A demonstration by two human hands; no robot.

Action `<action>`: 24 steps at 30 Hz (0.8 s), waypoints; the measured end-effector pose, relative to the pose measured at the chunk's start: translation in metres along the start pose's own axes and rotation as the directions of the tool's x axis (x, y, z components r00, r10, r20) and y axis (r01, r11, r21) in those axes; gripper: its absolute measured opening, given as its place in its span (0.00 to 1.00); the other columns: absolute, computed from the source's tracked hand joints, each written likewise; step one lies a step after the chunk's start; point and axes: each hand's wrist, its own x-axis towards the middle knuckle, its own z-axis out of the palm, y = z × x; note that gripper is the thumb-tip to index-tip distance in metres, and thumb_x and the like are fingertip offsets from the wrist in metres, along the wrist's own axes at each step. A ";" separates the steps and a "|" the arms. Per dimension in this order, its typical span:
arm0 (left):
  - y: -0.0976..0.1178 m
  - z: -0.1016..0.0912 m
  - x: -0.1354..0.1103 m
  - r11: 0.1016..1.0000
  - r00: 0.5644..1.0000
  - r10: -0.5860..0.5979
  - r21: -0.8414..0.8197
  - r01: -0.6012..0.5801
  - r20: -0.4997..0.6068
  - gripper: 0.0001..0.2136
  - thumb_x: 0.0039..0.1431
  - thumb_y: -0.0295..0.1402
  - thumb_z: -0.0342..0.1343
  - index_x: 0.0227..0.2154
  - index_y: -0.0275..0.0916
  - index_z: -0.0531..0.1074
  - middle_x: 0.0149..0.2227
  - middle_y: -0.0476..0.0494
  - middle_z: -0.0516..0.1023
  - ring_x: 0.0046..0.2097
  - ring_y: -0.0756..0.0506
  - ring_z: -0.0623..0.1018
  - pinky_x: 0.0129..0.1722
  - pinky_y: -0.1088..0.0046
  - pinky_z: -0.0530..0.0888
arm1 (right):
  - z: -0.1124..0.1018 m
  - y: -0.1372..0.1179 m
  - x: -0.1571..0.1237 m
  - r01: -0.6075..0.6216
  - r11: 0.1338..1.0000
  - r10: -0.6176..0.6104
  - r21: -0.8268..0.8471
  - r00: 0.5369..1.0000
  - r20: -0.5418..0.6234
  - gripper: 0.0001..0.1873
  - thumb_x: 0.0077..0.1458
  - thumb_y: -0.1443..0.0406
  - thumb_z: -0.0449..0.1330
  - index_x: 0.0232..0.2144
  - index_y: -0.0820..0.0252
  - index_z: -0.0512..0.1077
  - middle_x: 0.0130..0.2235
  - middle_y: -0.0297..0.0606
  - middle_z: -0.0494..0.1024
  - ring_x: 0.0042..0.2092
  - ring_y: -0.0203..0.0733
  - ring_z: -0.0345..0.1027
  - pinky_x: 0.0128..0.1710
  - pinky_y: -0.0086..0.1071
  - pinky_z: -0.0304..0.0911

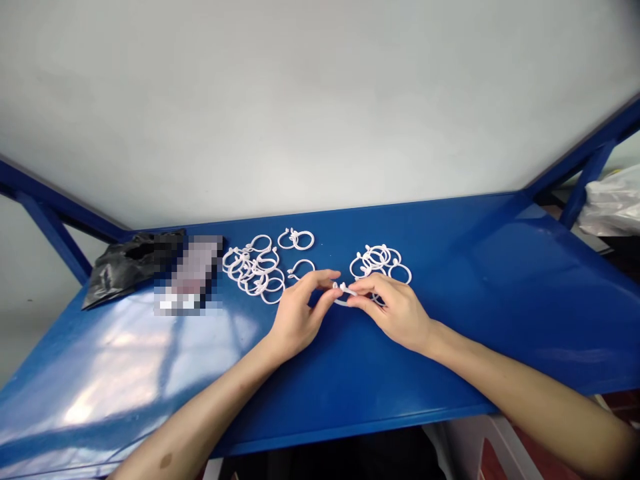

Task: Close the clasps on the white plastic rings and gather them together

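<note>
Between my two hands is a white plastic shower curtain ring (342,303) with small knobs at its ends, held just above the blue table. My left hand (299,313) pinches its left side between thumb and fingers. My right hand (397,312) grips its right side the same way, so the fingers hide part of the ring. Left of my left hand lies a pile of similar white rings (254,270). A single open ring (303,265) rests just beyond that hand. Behind my right hand is a second cluster of rings (377,257), partly covered by it.
The blue table (480,267) backs onto a pale wall (320,107), with blue frame bars at both sides. At the left lie a black plastic bag (120,267) and a blurred-out flat object (193,270). A clear plastic bag (613,203) hangs at the far right.
</note>
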 end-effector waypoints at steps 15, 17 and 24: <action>0.005 0.001 -0.002 0.992 0.999 0.027 -0.124 -0.031 -0.030 0.03 0.62 0.32 0.63 0.33 0.42 0.81 0.34 0.47 0.84 0.34 0.49 0.81 0.36 0.75 0.79 | -0.001 -0.001 -0.003 0.116 0.993 -0.116 -0.009 0.993 0.039 0.05 0.65 0.70 0.59 0.36 0.58 0.75 0.33 0.35 0.81 0.35 0.38 0.74 0.34 0.31 0.71; 0.009 0.003 -0.005 0.992 0.997 0.040 -0.114 -0.047 -0.064 0.03 0.62 0.30 0.62 0.34 0.41 0.81 0.32 0.47 0.83 0.32 0.51 0.81 0.34 0.76 0.79 | -0.002 -0.005 -0.003 0.136 0.991 -0.136 -0.018 0.990 0.041 0.06 0.66 0.70 0.58 0.36 0.58 0.75 0.31 0.35 0.80 0.33 0.38 0.72 0.32 0.31 0.71; 0.017 0.008 -0.009 0.984 0.986 0.115 -0.120 -0.130 -0.123 0.04 0.63 0.27 0.61 0.36 0.41 0.81 0.33 0.47 0.82 0.33 0.52 0.81 0.32 0.79 0.78 | -0.005 -0.015 -0.003 0.183 0.981 -0.179 -0.061 0.981 0.077 0.10 0.67 0.72 0.56 0.35 0.58 0.76 0.30 0.34 0.80 0.31 0.37 0.69 0.31 0.32 0.69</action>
